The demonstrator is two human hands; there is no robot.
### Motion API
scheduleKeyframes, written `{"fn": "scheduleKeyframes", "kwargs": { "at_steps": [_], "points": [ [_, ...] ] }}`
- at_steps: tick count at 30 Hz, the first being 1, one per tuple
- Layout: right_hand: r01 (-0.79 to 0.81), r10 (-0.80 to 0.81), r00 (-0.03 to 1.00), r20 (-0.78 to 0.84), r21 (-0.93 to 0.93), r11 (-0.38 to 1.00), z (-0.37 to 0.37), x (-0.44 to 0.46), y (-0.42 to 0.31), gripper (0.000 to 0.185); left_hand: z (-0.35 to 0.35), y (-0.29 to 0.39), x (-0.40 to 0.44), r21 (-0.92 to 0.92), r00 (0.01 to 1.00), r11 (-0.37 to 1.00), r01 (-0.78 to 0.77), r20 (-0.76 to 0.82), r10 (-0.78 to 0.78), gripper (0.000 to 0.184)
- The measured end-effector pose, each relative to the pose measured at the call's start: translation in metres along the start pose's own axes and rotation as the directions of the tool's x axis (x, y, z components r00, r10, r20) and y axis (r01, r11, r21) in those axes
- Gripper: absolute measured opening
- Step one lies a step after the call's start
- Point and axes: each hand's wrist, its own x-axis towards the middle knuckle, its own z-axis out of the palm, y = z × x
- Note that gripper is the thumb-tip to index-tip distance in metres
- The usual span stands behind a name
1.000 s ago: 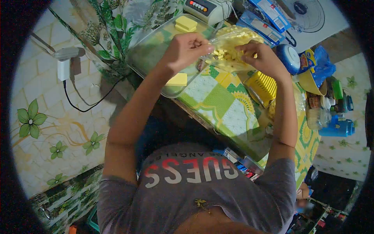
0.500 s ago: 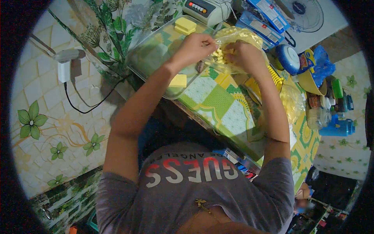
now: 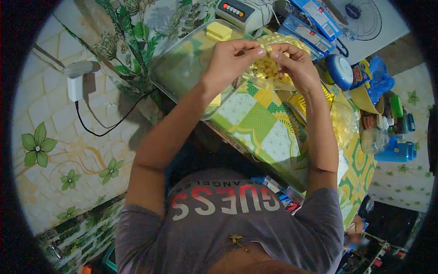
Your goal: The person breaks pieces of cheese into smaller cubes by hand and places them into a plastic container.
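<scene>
Over the plastic bag (image 3: 292, 83) of small yellow pieces (image 3: 264, 71), my two hands are raised close together. My right hand (image 3: 295, 64) is closed in a pinch on a small yellow piece (image 3: 269, 48). Thumb and forefinger of my left hand (image 3: 232, 59) are also pinched together; what they hold is too small to make out. Left of the bag lies a clear rectangular tray (image 3: 175, 66). Stacked yellow blocks (image 3: 219, 31) sit in its far end, and another yellow block (image 3: 215, 99) at its near end is partly covered by my left forearm.
A patterned green and yellow tablecloth (image 3: 255, 118) covers the table. Behind stand a white device with coloured buttons (image 3: 237, 13), blue packs (image 3: 303, 34) and a fan (image 3: 360, 18). To the right are a blue-and-white bowl (image 3: 339, 71), a yellow container (image 3: 365, 98) and a clear jar (image 3: 374, 140).
My right hand has lifted out of the bag with a small yellow piece and turned its fingers toward my left hand. My left hand has moved slightly right, away from the bag's edge.
</scene>
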Motion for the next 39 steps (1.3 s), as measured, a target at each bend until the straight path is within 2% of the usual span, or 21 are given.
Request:
{"fn": "scheduleKeyframes", "kwargs": {
  "at_steps": [4,10,22,25,26,28,29,30,31,32,34,37,39],
  "points": [
    [0.019,-0.019,1.000,-0.007,0.055,0.998,0.006,-0.002,0.001,0.022,0.003,0.002,-0.003,-0.060,0.998,0.996,-0.058,0.023,0.060,0.024],
    [-0.065,0.059,0.998,0.035,0.180,0.982,0.009,-0.006,-0.005,0.021,0.002,0.003,-0.004,-0.090,0.998,0.995,-0.051,0.042,0.055,0.025],
    [0.108,-0.118,0.991,0.069,0.128,0.986,0.016,-0.009,-0.008,0.021,-0.008,0.001,-0.006,-0.163,0.998,0.985,0.062,0.043,-0.055,0.026],
    [0.127,-0.131,0.989,0.063,0.060,0.990,0.014,-0.009,-0.008,0.021,-0.010,0.001,-0.007,-0.142,0.995,0.985,0.095,0.040,-0.090,0.026],
    [0.197,-0.196,0.979,0.045,-0.019,0.980,0.011,-0.007,-0.007,0.021,-0.010,0.001,-0.006,-0.129,0.994,0.985,0.112,0.037,-0.108,0.026],
    [0.327,-0.327,0.945,0.026,-0.179,0.928,0.002,-0.001,-0.005,0.021,-0.013,-0.012,0.000,0.048,0.997,0.997,0.053,0.060,-0.056,0.026],
    [0.261,-0.260,0.964,0.049,-0.334,0.906,-0.004,-0.003,-0.006,0.020,-0.015,-0.021,0.003,0.135,0.997,0.991,0.022,0.075,-0.032,0.026],
    [0.194,-0.188,0.980,0.061,-0.481,0.855,-0.012,-0.005,-0.009,0.019,-0.018,-0.030,0.008,0.306,0.990,0.943,-0.134,0.077,0.116,0.026],
    [0.129,-0.116,0.991,0.062,-0.616,0.777,-0.019,-0.006,-0.010,0.019,-0.022,-0.037,0.013,0.464,0.960,0.841,-0.278,0.106,0.259,0.026],
    [0.074,-0.045,0.997,0.060,-0.671,0.737,-0.023,-0.007,-0.009,0.021,-0.024,-0.044,0.017,0.601,0.908,0.692,-0.401,0.158,0.388,0.026],
    [-0.030,0.096,0.995,0.041,-0.770,0.637,-0.028,-0.008,-0.006,0.026,-0.024,-0.041,0.019,0.572,0.936,0.741,-0.351,0.178,0.305,0.027],
    [0.049,0.111,0.987,0.114,-0.883,0.467,-0.027,-0.013,-0.012,0.031,-0.023,-0.045,0.025,0.589,0.956,0.758,-0.280,0.246,0.162,0.026],
    [0.079,0.081,0.989,0.128,-0.895,0.440,-0.029,-0.013,-0.010,0.033,-0.022,-0.048,0.028,0.593,0.964,0.777,-0.210,0.257,0.064,0.026]
  ]
}}
